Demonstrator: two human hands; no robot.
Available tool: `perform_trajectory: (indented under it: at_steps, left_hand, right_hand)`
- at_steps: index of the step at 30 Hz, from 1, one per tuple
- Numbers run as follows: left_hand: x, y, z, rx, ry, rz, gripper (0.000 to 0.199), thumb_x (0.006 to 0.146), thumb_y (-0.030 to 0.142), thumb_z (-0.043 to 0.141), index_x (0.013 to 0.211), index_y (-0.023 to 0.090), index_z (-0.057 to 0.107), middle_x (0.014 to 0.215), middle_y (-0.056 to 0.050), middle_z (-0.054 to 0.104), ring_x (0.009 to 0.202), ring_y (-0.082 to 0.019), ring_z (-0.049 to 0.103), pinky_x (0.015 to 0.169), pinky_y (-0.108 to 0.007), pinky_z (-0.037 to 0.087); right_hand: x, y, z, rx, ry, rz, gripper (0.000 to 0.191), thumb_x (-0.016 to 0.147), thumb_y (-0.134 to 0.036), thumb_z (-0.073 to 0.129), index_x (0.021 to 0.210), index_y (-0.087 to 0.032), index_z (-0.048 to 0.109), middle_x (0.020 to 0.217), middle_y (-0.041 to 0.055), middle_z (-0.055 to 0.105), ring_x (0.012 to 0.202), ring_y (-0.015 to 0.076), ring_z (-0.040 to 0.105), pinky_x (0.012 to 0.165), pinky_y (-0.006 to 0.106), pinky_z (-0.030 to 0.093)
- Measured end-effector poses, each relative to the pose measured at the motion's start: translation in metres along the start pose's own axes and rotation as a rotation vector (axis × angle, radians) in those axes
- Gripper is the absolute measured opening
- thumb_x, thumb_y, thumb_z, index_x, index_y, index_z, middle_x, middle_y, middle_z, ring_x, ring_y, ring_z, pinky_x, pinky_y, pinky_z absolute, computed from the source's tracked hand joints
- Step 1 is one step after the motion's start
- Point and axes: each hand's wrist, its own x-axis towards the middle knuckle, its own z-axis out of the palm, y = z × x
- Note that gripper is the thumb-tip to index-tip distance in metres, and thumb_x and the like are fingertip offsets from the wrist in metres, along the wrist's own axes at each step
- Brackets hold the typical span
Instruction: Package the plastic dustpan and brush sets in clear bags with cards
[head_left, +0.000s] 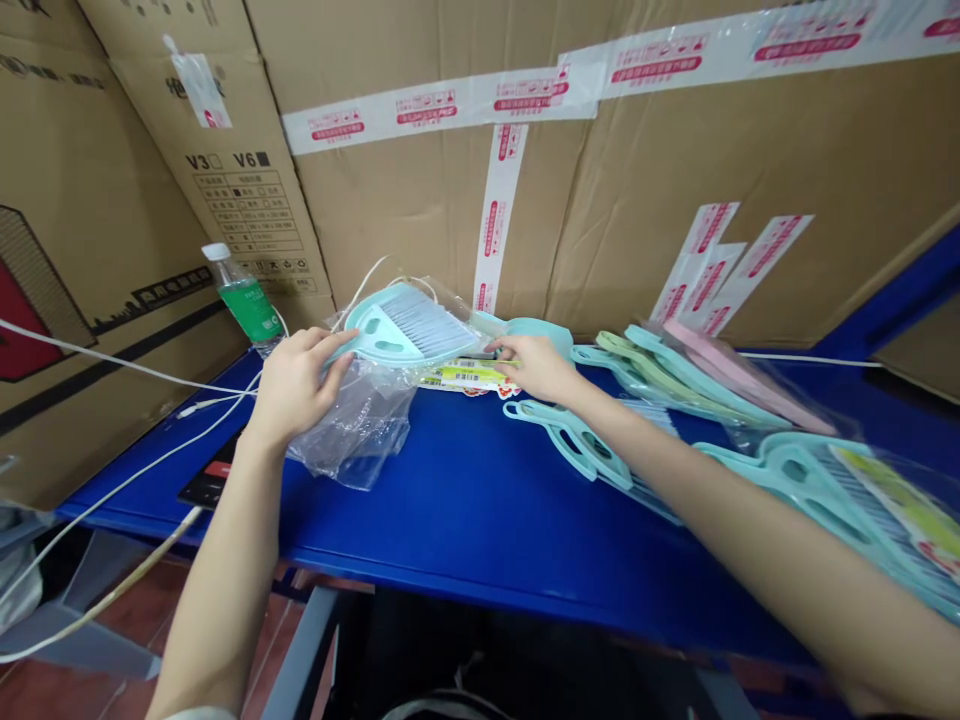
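My left hand (304, 385) pinches the handle end of a light-blue dustpan and brush set (409, 325), held above the back left of the blue table. Grey bristles lie over the pan. My right hand (532, 365) has its fingers closed at the set's right edge, by clear plastic film; what they grip is too small to tell. Below the set lies a yellow-green printed packet (472, 375). A crumpled clear plastic bag (360, 425) rests under and beside my left hand.
Blue, green and pink dustpan sets (750, 385) lie at the right, with more blue ones (795, 470) nearer. A water bottle (244, 300), white cables (142, 465) and a black-red device (210, 475) are at the left. Cardboard boxes (420, 190) stand behind the blue table (480, 510).
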Motion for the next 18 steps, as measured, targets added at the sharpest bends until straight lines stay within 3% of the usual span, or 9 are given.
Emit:
perform_trajectory:
  at_steps: [4, 7, 9, 12, 15, 18]
  left_hand:
    - [0.001, -0.001, 0.002, 0.029, -0.027, 0.052, 0.049, 0.098, 0.04, 0.031, 0.12, 0.017, 0.068, 0.092, -0.012, 0.07, 0.086, -0.028, 0.065, 0.075, -0.041, 0.049]
    - [0.0, -0.001, 0.008, 0.05, -0.051, 0.107, 0.048, 0.098, 0.037, 0.031, 0.12, 0.015, 0.067, 0.091, -0.013, 0.07, 0.087, -0.028, 0.065, 0.074, -0.041, 0.048]
    - [-0.001, 0.002, 0.013, 0.054, -0.057, 0.15, 0.046, 0.098, 0.035, 0.032, 0.12, 0.014, 0.067, 0.093, -0.013, 0.07, 0.088, -0.028, 0.065, 0.074, -0.041, 0.048]
    - [-0.002, 0.013, 0.021, 0.007, -0.047, 0.248, 0.044, 0.1, 0.034, 0.033, 0.118, 0.014, 0.067, 0.095, -0.013, 0.071, 0.089, -0.027, 0.064, 0.076, -0.04, 0.047]
    - [-0.003, 0.026, 0.027, -0.101, -0.03, 0.375, 0.041, 0.101, 0.033, 0.033, 0.119, 0.014, 0.066, 0.099, -0.012, 0.071, 0.089, -0.025, 0.063, 0.077, -0.039, 0.047]
    - [-0.004, 0.036, 0.03, -0.204, -0.021, 0.449, 0.038, 0.102, 0.031, 0.035, 0.121, 0.015, 0.064, 0.102, -0.011, 0.071, 0.093, -0.023, 0.063, 0.079, -0.037, 0.047]
  right_hand:
    - [0.011, -0.006, 0.006, -0.053, 0.025, -0.019, 0.028, 0.075, -0.004, 0.058, 0.098, -0.016, 0.071, 0.099, 0.0124, 0.074, 0.095, 0.0289, 0.068, 0.082, 0.037, 0.052]
    - [0.0, -0.004, -0.005, -0.088, 0.079, -0.025, 0.027, 0.081, -0.006, 0.05, 0.098, -0.015, 0.068, 0.107, 0.0166, 0.071, 0.107, 0.0329, 0.063, 0.088, 0.045, 0.049]
    - [-0.012, -0.001, -0.017, -0.077, 0.155, -0.027, 0.029, 0.084, -0.008, 0.043, 0.101, -0.016, 0.065, 0.106, 0.0161, 0.07, 0.106, 0.0318, 0.062, 0.089, 0.047, 0.049]
    - [-0.033, -0.001, -0.03, 0.095, 0.266, -0.042, 0.025, 0.088, -0.019, 0.042, 0.103, -0.018, 0.062, 0.095, 0.0118, 0.069, 0.089, 0.0264, 0.065, 0.08, 0.043, 0.053]
    - [-0.053, -0.003, -0.029, 0.366, 0.133, 0.043, 0.035, 0.086, -0.035, 0.05, 0.116, -0.018, 0.059, 0.095, 0.0099, 0.068, 0.073, 0.0216, 0.063, 0.07, 0.039, 0.055]
    - [-0.067, 0.0, -0.022, 0.711, -0.001, 0.275, 0.055, 0.08, -0.043, 0.059, 0.129, -0.019, 0.052, 0.099, 0.0087, 0.066, 0.065, 0.0182, 0.061, 0.063, 0.036, 0.055]
